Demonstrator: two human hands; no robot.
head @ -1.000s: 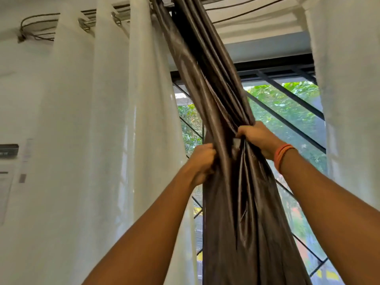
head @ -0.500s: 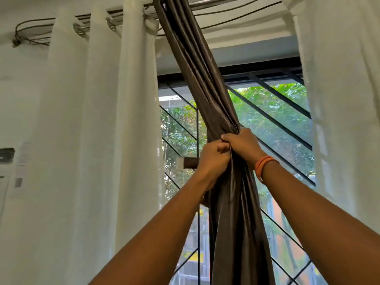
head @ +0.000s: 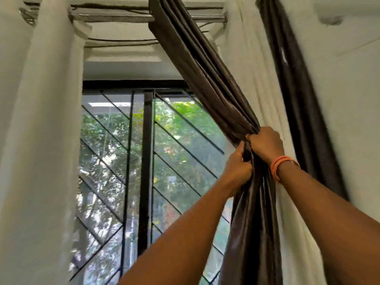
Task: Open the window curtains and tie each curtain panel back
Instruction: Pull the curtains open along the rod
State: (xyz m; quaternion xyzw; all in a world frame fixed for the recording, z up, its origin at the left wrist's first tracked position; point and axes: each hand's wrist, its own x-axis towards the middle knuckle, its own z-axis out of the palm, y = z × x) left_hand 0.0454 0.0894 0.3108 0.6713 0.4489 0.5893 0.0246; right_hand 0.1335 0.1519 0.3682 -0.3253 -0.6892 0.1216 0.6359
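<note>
A dark brown satin curtain panel [head: 205, 75] hangs from the rod [head: 115, 17] and slants down to the right, gathered into a tight bunch. My right hand [head: 266, 144], with an orange band on its wrist, is clenched around the bunch from the right. My left hand [head: 238, 165] pinches the same folds just below and to the left. Beneath my hands the brown fabric [head: 253, 233] falls straight down. A white sheer curtain [head: 39, 140] hangs on the left, another white sheer [head: 246, 79] on the right behind the bunch.
The window [head: 144, 161] with a black frame and diagonal bars is uncovered in the middle; green trees show outside. A second dark brown panel [head: 296, 99] hangs against the right wall [head: 349, 99]. Cables run along the rod above.
Both hands have carried the gathered brown curtain to the right, from the window's middle to its right side. The view swung right too, and much more of the window is uncovered.
</note>
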